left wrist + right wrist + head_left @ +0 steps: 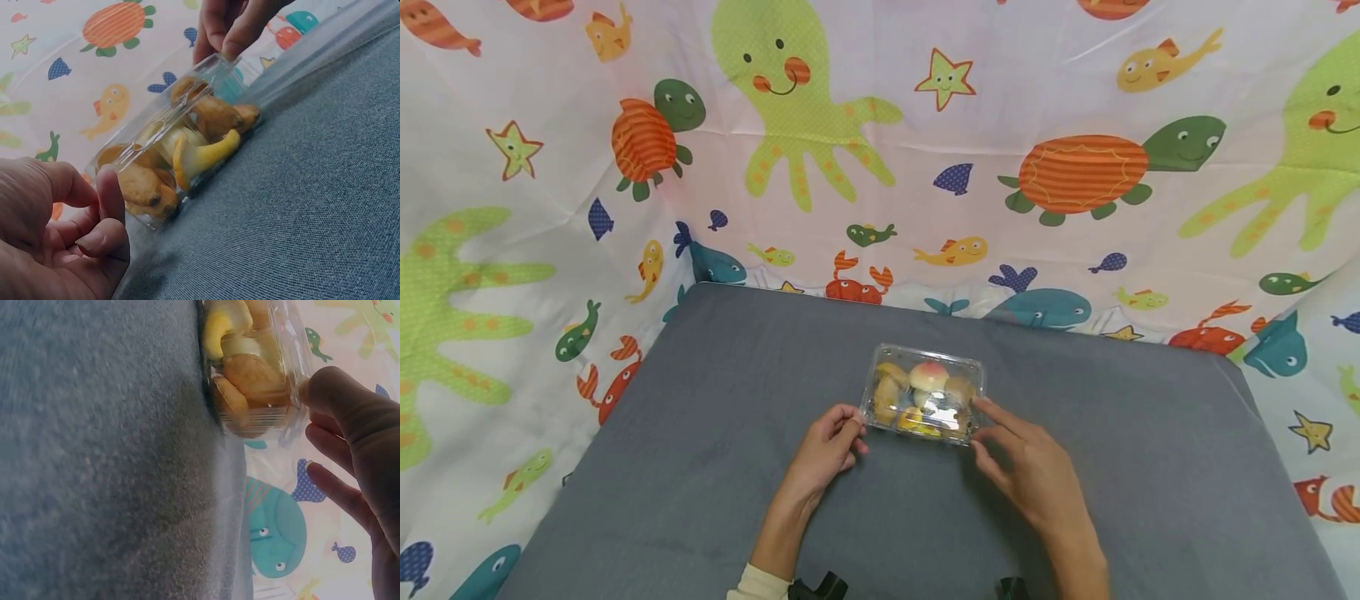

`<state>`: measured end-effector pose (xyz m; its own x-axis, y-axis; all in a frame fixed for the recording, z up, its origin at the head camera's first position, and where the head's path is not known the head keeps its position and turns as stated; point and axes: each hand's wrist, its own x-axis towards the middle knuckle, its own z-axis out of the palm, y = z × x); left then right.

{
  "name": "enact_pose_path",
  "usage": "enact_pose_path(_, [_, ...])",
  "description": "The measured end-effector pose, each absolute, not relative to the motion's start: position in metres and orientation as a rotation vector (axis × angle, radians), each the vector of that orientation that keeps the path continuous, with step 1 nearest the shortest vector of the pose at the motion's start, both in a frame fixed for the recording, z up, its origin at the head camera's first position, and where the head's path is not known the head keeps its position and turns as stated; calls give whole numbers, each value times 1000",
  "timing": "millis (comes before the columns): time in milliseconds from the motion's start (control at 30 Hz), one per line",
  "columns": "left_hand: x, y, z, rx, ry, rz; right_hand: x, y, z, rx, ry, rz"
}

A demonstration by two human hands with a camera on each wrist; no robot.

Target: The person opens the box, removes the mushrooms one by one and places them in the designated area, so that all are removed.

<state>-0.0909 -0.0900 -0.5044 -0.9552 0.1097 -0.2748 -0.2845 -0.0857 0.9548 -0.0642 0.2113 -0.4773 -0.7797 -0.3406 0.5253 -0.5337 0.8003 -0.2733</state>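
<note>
A clear plastic clamshell box (886, 422) sits on the grey cloth, its lid down. Inside are several mushroom-shaped pieces: brown ones (215, 115), a yellow one with a pale stem (206, 156) and one with a red-and-white cap (929, 375). My left hand (829, 442) pinches the box's rim at the near left corner, the other fingers curled. On the opposite side, my right hand (1033, 467) holds the lid's right edge between thumb and index finger. The right wrist view shows the right thumb (328, 390) against that edge, with the other fingers spread below.
Grey cloth (737, 375) covers the table around the box. Behind it and at both sides hangs a white curtain (880, 108) printed with sea animals. Dark wrist-camera parts (820, 586) show at the bottom edge.
</note>
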Motion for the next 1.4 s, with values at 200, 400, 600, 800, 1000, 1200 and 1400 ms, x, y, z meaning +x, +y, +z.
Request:
enact_pose_path(200, [-91,-89,-505,-179,1891,2148,-65,209,-480,655,-2491,578])
enact_pose_path(400, [-91,-88,-504,-173,1867,2177,-66,207,-480,654,-2502,590])
enact_pose_path(600, [-91,-88,-503,-156,1860,2185,-66,206,-479,633,-2514,596])
enact_pose_path(800, [-91,-87,-503,-155,1863,2187,-66,205,-479,626,-2511,622])
enact_pose_path(1000, [-89,-88,-502,-146,1902,2147,-65,204,-482,621,-2505,656])
enact_pose_path(1200, [-88,-89,-502,-146,1955,2098,-66,203,-483,627,-2512,687])
enact_pose_path(1400, [-87,-88,-502,-127,1998,2072,-66,203,-484,610,-2533,713])
